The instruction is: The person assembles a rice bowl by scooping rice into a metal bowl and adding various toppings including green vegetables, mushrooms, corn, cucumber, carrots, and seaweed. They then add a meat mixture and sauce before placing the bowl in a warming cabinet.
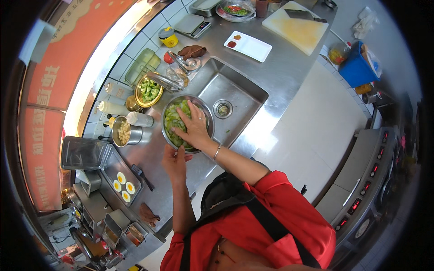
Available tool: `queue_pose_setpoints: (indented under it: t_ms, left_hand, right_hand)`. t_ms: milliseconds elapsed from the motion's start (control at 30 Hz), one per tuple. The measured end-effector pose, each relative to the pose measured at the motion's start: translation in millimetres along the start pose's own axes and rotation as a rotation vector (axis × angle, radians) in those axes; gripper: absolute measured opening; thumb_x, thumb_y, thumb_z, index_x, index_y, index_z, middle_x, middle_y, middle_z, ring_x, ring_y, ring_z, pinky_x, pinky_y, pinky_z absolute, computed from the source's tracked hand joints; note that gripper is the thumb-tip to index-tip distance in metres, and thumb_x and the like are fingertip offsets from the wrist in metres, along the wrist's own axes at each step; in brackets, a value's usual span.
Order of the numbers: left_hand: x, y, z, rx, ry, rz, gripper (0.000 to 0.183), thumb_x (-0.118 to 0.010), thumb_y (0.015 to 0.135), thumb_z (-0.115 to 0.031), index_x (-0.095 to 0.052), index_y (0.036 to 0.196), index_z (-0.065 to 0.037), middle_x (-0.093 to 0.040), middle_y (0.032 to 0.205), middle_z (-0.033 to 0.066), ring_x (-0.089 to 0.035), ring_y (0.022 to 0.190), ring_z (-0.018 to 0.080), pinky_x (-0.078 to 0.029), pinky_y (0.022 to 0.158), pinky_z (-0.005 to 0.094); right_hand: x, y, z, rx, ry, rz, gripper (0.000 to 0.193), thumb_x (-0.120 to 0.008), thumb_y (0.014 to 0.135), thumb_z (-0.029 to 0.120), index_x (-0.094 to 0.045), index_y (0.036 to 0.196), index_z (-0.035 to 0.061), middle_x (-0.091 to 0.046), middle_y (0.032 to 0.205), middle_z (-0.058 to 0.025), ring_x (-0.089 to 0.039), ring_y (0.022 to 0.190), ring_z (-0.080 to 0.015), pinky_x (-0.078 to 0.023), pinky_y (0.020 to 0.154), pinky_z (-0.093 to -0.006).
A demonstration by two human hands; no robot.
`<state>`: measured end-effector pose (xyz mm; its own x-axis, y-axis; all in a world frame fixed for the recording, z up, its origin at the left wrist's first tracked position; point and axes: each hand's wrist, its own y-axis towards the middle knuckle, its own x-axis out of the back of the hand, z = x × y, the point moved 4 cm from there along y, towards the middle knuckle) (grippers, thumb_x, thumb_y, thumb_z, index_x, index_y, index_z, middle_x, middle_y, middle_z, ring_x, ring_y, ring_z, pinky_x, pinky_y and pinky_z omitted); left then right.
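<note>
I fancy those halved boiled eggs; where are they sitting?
The egg halves lie in a metal tray at the person's left, on the steel counter, just left of a small dark utensil.

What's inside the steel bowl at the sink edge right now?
The steel bowl holds pale green vegetable pieces. The right hand lies flat on them, covering the middle, so the bottom is hidden. The left hand grips the near rim.

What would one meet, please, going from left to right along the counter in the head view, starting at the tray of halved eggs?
Tray of halved eggs → metal bowl of green vegetables, with the left hand at its rim and the right hand in it → sink drain → white rectangular plate → cutting board.
</note>
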<state>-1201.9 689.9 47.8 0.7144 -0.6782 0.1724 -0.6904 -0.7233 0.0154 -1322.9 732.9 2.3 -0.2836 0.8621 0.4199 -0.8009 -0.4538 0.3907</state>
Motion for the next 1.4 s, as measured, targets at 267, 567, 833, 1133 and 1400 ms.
queue_pose_setpoints:
  t_ms: [267,567,833,1133,1400]
  left_hand:
    - [-19,14,-23,-0.089,0.243,-0.117,0.008,-0.056,0.086,0.001,-0.050,0.081,0.002,-0.059,0.071,0.0066,-0.064,0.058,0.0150,-0.054,0.050,0.0260]
    - [-34,7,-58,-0.161,0.538,-0.166,0.016,-0.060,0.085,-0.001,-0.047,0.076,0.001,-0.059,0.061,0.0068,-0.067,0.055,0.0172,-0.050,0.048,0.0264]
    - [-33,1,-57,-0.180,0.568,-0.197,0.021,-0.062,0.083,-0.001,-0.044,0.073,-0.002,-0.061,0.056,0.0084,-0.067,0.054,0.0173,-0.048,0.047,0.0258]
    - [-37,-7,-65,-0.212,0.632,-0.167,0.015,-0.060,0.085,-0.001,-0.048,0.077,0.001,-0.061,0.064,0.0060,-0.066,0.055,0.0140,-0.051,0.046,0.0254]
    - [-42,-9,-69,-0.278,0.679,-0.160,0.015,-0.060,0.085,-0.001,-0.048,0.076,0.001,-0.060,0.061,0.0047,-0.065,0.054,0.0139,-0.050,0.045,0.0249]
  right_hand:
    - [-8,29,-10,0.062,0.159,-0.010,0.068,-0.061,0.081,0.048,-0.042,0.138,0.0181,-0.021,0.146,-0.0227,-0.024,0.132,-0.0411,-0.019,0.108,-0.0502]
    - [1,34,-3,0.115,0.296,-0.096,0.065,-0.061,0.082,0.041,-0.043,0.137,0.0103,-0.021,0.145,-0.0253,-0.026,0.129,-0.0439,-0.021,0.107,-0.0494]
    - [0,31,-1,0.130,0.388,-0.075,0.065,-0.060,0.084,0.036,-0.040,0.138,0.0070,-0.018,0.146,-0.0253,-0.021,0.132,-0.0424,-0.018,0.109,-0.0476]
    - [9,30,5,0.098,0.479,-0.056,0.066,-0.059,0.086,0.035,-0.035,0.141,0.0060,-0.014,0.148,-0.0249,-0.019,0.133,-0.0421,-0.017,0.109,-0.0465]
    - [10,29,3,0.119,0.458,-0.068,0.062,-0.057,0.088,0.033,-0.036,0.142,0.0105,-0.012,0.148,-0.0263,-0.018,0.133,-0.0431,-0.017,0.109,-0.0469]
